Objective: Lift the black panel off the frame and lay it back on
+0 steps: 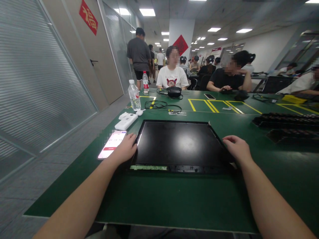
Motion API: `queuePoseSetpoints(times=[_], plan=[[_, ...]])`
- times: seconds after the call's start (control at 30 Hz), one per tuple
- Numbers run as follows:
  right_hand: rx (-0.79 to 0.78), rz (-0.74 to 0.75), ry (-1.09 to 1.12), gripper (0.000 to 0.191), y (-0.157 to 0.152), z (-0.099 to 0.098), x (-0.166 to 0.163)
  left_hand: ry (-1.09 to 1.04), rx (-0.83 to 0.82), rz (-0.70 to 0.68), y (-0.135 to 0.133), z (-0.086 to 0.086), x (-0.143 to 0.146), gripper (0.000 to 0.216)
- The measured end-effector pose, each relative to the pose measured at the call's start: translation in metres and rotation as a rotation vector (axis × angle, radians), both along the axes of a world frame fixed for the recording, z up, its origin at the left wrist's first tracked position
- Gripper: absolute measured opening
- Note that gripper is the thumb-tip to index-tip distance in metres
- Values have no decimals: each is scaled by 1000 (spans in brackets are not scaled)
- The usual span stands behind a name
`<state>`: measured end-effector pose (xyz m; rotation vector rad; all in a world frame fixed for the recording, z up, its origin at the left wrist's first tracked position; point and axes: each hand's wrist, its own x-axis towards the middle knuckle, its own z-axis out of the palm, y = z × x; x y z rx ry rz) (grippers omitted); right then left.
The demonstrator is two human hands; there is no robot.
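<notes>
A flat black display panel point(178, 142) lies on the green table point(174, 199) in front of me, with a pale glare on its screen. Along its near edge runs a green circuit strip point(149, 168). My left hand point(127, 146) grips the panel's left side, its thumb against the frame and its other fingers partly hidden. At the opposite side, my right hand point(238, 148) has its fingers curled and closed on the panel's right edge. Beside my left hand lies a lit phone point(112, 144).
Beyond the phone are a white device point(126, 121) and a water bottle point(134, 95). A black cable point(159, 105) lies behind the panel. Dark strip-shaped parts point(286, 120) are stacked at the right. A person in a white shirt point(172, 76) sits across the table.
</notes>
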<state>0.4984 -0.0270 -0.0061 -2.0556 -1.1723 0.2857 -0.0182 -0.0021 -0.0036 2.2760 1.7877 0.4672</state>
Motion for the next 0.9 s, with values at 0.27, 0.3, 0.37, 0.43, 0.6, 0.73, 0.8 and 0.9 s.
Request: queuePoseSetpoints(times=[0.27, 0.3, 0.37, 0.43, 0.6, 0.73, 0.8, 0.9], plan=[[-123, 66, -24, 22, 5, -11, 1, 103, -60, -8, 0, 7, 3, 40], [-133, 81, -38, 23, 5, -11, 0, 95, -61, -9, 0, 8, 3, 40], [-150, 103, -57, 23, 5, -12, 0, 54, -54, -9, 0, 8, 2, 37], [-153, 109, -68, 23, 5, -11, 1, -10, -42, 2, 0, 9, 1, 34], [-160, 104, -92, 28, 6, -11, 1, -265, -53, 119, -4, 18, 4, 34], [-146, 97, -118, 29, 7, -13, 3, -670, -116, 296, -13, 32, 16, 25], [-142, 93, -113, 29, 7, -14, 5, -894, -214, 387, -19, 40, 25, 27], [-155, 91, -97, 31, 6, -15, 6, -1123, -341, 509, -24, 49, 35, 39]])
